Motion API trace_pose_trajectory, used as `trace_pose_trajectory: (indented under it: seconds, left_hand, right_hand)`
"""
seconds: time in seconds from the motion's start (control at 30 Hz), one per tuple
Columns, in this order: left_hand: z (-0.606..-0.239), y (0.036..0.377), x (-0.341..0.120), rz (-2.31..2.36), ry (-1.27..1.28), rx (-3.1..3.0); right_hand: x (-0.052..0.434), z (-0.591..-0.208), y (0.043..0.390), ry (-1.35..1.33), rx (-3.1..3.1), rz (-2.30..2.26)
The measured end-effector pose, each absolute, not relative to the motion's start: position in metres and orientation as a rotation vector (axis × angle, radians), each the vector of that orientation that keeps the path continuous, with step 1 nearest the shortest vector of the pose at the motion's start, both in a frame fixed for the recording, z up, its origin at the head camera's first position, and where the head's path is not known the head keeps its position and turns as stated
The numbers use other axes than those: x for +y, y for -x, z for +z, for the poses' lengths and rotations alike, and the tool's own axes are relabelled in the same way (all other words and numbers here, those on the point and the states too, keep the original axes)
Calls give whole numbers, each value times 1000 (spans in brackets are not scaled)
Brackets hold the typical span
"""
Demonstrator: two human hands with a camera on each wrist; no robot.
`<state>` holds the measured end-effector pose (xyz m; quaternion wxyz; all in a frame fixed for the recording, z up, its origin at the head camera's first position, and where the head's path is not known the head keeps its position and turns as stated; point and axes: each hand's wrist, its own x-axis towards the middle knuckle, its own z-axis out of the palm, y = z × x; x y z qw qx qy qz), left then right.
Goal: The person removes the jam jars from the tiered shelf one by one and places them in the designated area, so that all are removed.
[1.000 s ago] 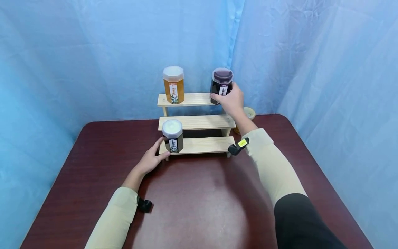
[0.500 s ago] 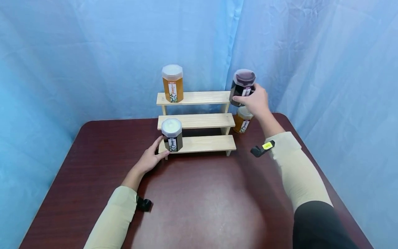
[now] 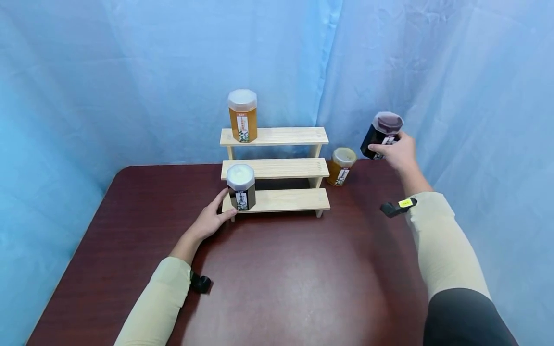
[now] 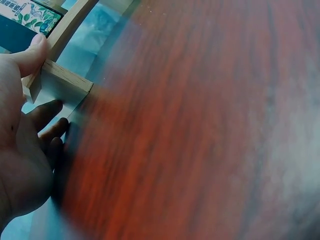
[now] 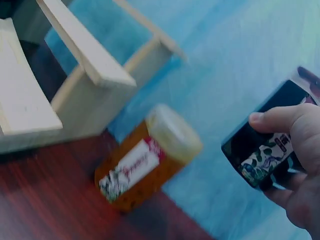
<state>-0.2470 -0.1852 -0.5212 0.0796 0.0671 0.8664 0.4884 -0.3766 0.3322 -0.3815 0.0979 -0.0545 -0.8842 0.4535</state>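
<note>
Off to the right, my right hand [image 3: 402,151] grips a dark jar [image 3: 375,142] with a clear lid, held tilted in the air. The right wrist view shows the thumb across that jar's label side [image 5: 265,150]. On the left end of the bottom step of a wooden three-step stand [image 3: 290,200] sits another dark jar [image 3: 241,196] with a pale lid. My left hand [image 3: 207,222] holds this one low at its left side, thumb in front. In the left wrist view the thumb [image 4: 32,55] lies by the step's edge and the jar's label, the other fingers curled lower down.
An amber jar [image 3: 243,120] stands on the left of the top step. Another amber jar [image 3: 341,169] stands on the table right of the stand, tilted-looking in the right wrist view. A blue curtain [image 3: 173,86] hangs behind the dark red table [image 3: 277,274].
My right hand has carried its dark jar from the right end of the top step out to the right, uncovering the amber jar behind. My left hand has stayed in place.
</note>
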Motion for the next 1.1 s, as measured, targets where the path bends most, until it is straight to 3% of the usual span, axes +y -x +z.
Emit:
trace_pose_trajectory:
  seconds: [0.5, 1.1]
  left_hand:
    - [-519, 246, -186, 1502, -204, 2561]
    - [-523, 246, -186, 1514, -198, 2563]
  right_hand:
    - [366, -455, 387, 127, -2722, 1201]
    - [368, -490, 388, 216, -2779, 1145]
